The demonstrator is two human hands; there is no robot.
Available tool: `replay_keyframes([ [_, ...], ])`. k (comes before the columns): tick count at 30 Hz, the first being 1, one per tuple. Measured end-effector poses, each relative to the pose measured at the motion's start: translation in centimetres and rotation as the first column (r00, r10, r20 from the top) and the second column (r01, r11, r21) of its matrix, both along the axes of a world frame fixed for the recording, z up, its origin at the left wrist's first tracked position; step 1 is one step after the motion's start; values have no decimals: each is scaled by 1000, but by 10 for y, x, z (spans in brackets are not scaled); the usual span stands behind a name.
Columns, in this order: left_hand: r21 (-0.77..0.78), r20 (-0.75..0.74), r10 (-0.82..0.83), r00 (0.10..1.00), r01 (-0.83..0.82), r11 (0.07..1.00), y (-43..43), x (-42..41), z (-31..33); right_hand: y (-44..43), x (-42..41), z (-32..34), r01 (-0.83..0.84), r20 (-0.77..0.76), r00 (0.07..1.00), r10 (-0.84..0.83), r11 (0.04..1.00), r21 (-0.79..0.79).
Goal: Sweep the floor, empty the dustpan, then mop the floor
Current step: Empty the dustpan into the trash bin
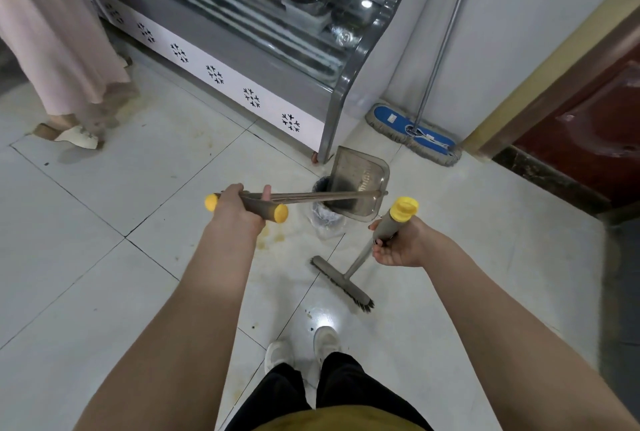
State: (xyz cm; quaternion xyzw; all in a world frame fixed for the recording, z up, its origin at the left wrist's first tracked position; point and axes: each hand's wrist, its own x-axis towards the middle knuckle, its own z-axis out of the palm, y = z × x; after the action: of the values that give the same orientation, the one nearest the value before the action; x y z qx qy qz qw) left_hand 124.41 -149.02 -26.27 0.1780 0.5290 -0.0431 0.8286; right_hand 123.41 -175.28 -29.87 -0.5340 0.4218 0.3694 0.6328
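My left hand [240, 204] grips the grey, yellow-capped handle of the dustpan [360, 181]. The grey pan is lifted and tipped over a small bin [323, 214] lined with a clear bag. My right hand [398, 245] is closed around the grey handle of the broom just below its yellow cap; the broom's head [343, 283] rests on the tiled floor beside my feet. A flat mop [412, 134] with a blue pad and grey fringe lies on the floor against the white wall, its metal pole leaning up the wall.
A glass-fronted display fridge [242, 60] stands ahead, its white base patterned with snowflakes. A pink curtain [59, 36] hangs at the left with cardboard scraps under it. A dark red door [588, 112] and its frame are at the right. Yellowish stains mark the tiles near the bin.
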Motion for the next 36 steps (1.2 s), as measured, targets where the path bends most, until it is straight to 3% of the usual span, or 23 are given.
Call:
replay_keyframes([
  [9, 154, 65, -260, 963, 248, 957, -52, 33, 38, -35, -9, 6, 115, 30, 993, -117, 992, 47],
  [18, 310, 95, -341, 935, 298, 903, -119, 54, 62, -99, -5, 5, 156, 63, 985, -159, 986, 55],
  [30, 596, 74, -603, 794, 449, 666, -226, 100, 104, -196, -1, 14, 248, 85, 964, -253, 967, 64],
  [36, 690, -6, -737, 676, 537, 486, -270, 108, 123, -231, 1, 24, 285, 121, 949, -291, 956, 66],
])
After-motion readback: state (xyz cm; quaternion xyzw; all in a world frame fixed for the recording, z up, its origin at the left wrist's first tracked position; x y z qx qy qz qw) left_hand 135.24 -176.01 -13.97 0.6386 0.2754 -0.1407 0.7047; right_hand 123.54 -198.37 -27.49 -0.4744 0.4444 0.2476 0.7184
